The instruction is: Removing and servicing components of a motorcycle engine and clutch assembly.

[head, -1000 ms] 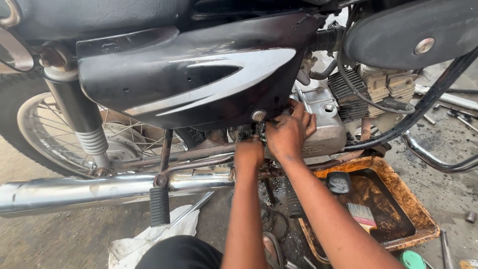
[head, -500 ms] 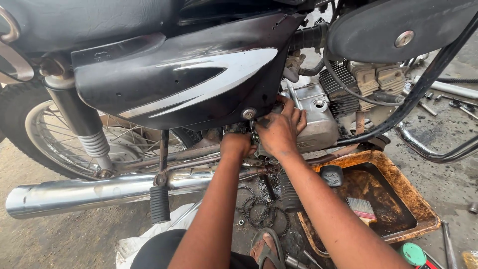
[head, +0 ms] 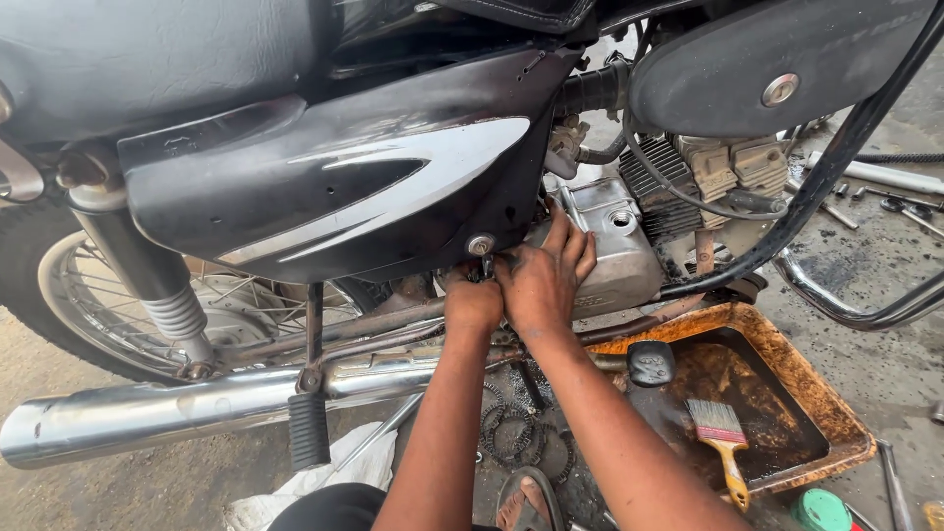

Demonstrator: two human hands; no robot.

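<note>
We keep our left hand (head: 474,305) clenched on the bolt under the side panel (head: 324,187), right hand (head: 543,280) pressing open at three o'clock.

Above the fingers (head: 565,246) the glossy black side panel (head: 324,187) overhangs closely; the silver engine casing (head: 615,246) blocks just beyond them. Below, the chrome exhaust pipe (head: 197,403) and rusty oil tray (head: 787,393) crowd the gap, leaving room only where both forearms enter.
</note>
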